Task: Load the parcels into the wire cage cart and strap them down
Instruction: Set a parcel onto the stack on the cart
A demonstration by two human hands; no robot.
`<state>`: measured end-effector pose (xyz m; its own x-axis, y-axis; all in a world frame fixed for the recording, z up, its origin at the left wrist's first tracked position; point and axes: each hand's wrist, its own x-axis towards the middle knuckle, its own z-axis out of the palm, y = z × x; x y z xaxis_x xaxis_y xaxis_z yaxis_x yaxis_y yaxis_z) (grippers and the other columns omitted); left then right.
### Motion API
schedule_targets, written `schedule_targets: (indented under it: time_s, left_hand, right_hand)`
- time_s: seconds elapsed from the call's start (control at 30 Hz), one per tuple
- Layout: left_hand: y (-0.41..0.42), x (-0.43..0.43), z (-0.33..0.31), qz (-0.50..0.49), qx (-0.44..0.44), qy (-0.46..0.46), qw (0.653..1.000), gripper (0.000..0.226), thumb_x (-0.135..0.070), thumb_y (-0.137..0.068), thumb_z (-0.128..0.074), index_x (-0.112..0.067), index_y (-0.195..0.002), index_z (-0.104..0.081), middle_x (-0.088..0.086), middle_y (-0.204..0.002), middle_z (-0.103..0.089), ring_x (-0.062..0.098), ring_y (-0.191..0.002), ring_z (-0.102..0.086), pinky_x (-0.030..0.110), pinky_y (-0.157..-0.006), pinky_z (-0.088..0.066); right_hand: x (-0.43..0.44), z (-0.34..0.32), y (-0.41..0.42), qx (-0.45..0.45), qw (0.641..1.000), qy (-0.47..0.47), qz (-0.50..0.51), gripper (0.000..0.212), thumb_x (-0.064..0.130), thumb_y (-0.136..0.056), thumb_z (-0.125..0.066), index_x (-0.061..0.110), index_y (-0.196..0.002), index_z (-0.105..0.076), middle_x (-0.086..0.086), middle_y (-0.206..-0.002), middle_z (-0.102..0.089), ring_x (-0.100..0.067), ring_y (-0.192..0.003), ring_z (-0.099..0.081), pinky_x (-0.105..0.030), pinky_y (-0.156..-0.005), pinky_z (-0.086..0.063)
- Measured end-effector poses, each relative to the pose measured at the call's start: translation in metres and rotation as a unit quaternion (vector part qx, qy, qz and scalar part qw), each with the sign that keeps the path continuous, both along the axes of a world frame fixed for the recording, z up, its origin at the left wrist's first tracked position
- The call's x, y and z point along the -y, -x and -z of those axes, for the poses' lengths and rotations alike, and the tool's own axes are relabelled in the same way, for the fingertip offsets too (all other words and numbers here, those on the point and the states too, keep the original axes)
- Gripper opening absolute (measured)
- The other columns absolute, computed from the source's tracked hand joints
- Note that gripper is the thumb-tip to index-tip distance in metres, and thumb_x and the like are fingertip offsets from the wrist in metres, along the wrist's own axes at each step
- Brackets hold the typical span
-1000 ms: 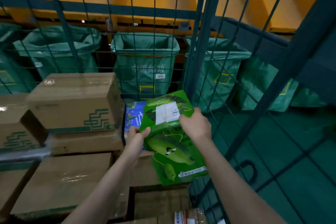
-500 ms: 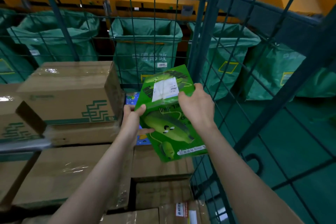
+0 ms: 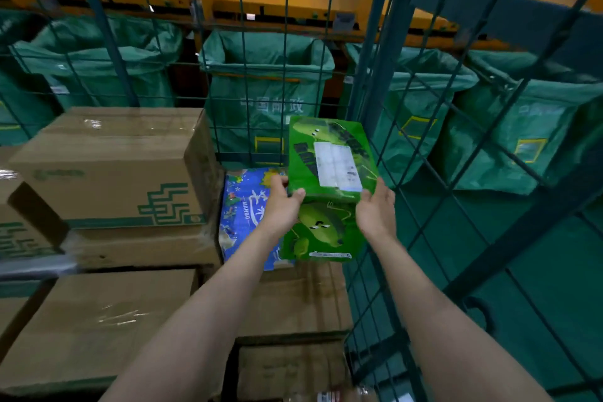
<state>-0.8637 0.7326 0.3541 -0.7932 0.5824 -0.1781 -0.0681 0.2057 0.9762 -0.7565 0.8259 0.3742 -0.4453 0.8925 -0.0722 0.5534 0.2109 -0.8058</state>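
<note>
The green parcel (image 3: 326, 199) sits between my two hands, straight ahead of me, in the far right corner of the wire cage cart (image 3: 380, 81). Its long axis runs away from me toward the corner post. My left hand (image 3: 280, 209) pinches its left edge, thumb on the face and fingers behind. My right hand (image 3: 375, 212) lies against the right edge with fairly straight fingers, steadying rather than wrapping. Both are level at the parcel's middle, so neither is nearer. To its left, just beside it, a blue parcel (image 3: 243, 209) stands on edge; to its right is the cart's mesh side. A brown carton (image 3: 293, 300) lies below, though I cannot tell whether the parcel touches it. The parcel is flat and soft, bent across the middle. The upper half leans back with a white label (image 3: 337, 166), the lower shows a cartoon figure. I judge it must slide down into that narrow slot.
</note>
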Motion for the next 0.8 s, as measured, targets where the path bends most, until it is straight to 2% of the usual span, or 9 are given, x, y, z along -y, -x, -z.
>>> schedule_targets:
  time_s: [0.07,0.13,0.2,0.27,0.4,0.47,0.53,0.63,0.8]
  left_hand:
    - [0.007,-0.015,0.000,-0.006,-0.011,0.016,1.000,0.029,-0.016,-0.098,-0.045,-0.010,-0.122,-0.029,0.009,-0.122,-0.041,0.032,-0.112,-0.050,0.054,-0.095,-0.045]
    - [0.015,-0.029,0.000,-0.009,-0.010,0.026,1.000,0.032,-0.015,-0.098,-0.044,-0.009,-0.125,-0.027,0.010,-0.115,-0.042,0.031,-0.107,-0.052,0.051,-0.094,-0.047]
    - [0.022,-0.039,-0.002,-0.010,-0.030,0.048,0.998,0.033,-0.014,-0.098,-0.043,-0.005,-0.126,-0.026,0.011,-0.108,-0.041,0.027,-0.093,-0.050,0.039,-0.084,-0.049]
    - [0.029,-0.049,0.000,-0.013,-0.044,0.055,0.997,0.034,-0.013,-0.098,-0.042,-0.003,-0.126,-0.026,0.012,-0.104,-0.039,0.022,-0.085,-0.044,0.036,-0.073,-0.043]
    - [0.042,-0.060,0.001,-0.012,-0.027,0.048,0.998,0.031,-0.013,-0.097,-0.043,-0.012,-0.123,-0.025,0.019,-0.128,-0.040,0.027,-0.099,-0.048,0.044,-0.088,-0.049]
    - [0.047,-0.064,0.003,-0.004,-0.029,0.048,0.998,0.032,-0.012,-0.097,-0.043,-0.013,-0.124,-0.025,0.021,-0.133,-0.037,0.026,-0.098,-0.047,0.038,-0.077,-0.048]
    - [0.050,-0.068,0.004,-0.006,-0.053,0.059,0.997,0.036,-0.007,-0.095,-0.044,-0.009,-0.126,-0.025,0.023,-0.134,-0.036,0.034,-0.110,-0.050,0.040,-0.069,-0.046]
    - [0.054,-0.075,0.003,-0.022,-0.078,0.075,0.994,0.039,-0.007,-0.094,-0.044,-0.004,-0.128,-0.025,0.021,-0.135,-0.038,0.038,-0.121,-0.046,0.046,-0.094,-0.043]
    - [0.060,-0.081,0.005,-0.014,-0.089,0.088,0.992,0.048,-0.010,-0.096,-0.042,-0.005,-0.137,-0.018,0.016,-0.141,-0.031,0.038,-0.124,-0.043,0.047,-0.102,-0.038]
  right_hand:
    - [-0.015,-0.002,0.008,-0.013,1.000,-0.003,-0.012,0.049,0.014,-0.101,-0.031,0.014,-0.149,-0.022,-0.013,-0.151,-0.020,-0.032,-0.127,-0.041,-0.036,-0.106,-0.033]
    - [-0.026,0.002,0.016,-0.015,1.000,-0.006,-0.021,0.048,0.018,-0.101,-0.032,0.017,-0.149,-0.024,-0.013,-0.152,-0.016,-0.032,-0.132,-0.035,-0.038,-0.108,-0.031]
    - [-0.032,0.009,0.022,-0.003,0.999,-0.011,-0.038,0.049,0.031,-0.102,-0.033,0.022,-0.149,-0.022,-0.011,-0.156,-0.003,-0.032,-0.138,-0.025,-0.039,-0.110,-0.028]
    - [-0.039,0.016,0.028,0.024,0.998,-0.014,-0.051,0.052,0.039,-0.102,-0.031,0.026,-0.150,-0.017,-0.009,-0.156,0.005,-0.033,-0.141,-0.018,-0.040,-0.109,-0.027]
    - [-0.054,0.011,0.048,0.114,0.993,-0.039,-0.018,0.048,0.036,-0.102,-0.028,0.028,-0.149,-0.018,-0.015,-0.153,-0.005,-0.032,-0.139,-0.015,-0.044,-0.106,-0.028]
    - [-0.061,0.013,0.053,0.138,0.989,-0.045,-0.019,0.047,0.039,-0.102,-0.027,0.030,-0.148,-0.019,-0.014,-0.150,-0.011,-0.033,-0.136,-0.019,-0.046,-0.104,-0.029]
    - [-0.066,0.019,0.057,0.149,0.988,-0.047,-0.013,0.047,0.041,-0.102,-0.025,0.033,-0.147,-0.018,-0.013,-0.149,-0.013,-0.033,-0.133,-0.023,-0.046,-0.102,-0.030]
    - [-0.066,0.025,0.065,0.155,0.986,-0.056,0.016,0.046,0.042,-0.102,-0.022,0.035,-0.147,-0.018,-0.012,-0.151,-0.012,-0.033,-0.133,-0.024,-0.049,-0.103,-0.029]
    - [-0.066,0.031,0.072,0.182,0.979,-0.082,0.041,0.045,0.045,-0.102,-0.019,0.040,-0.146,-0.018,-0.014,-0.151,-0.015,-0.035,-0.132,-0.028,-0.054,-0.106,-0.028]
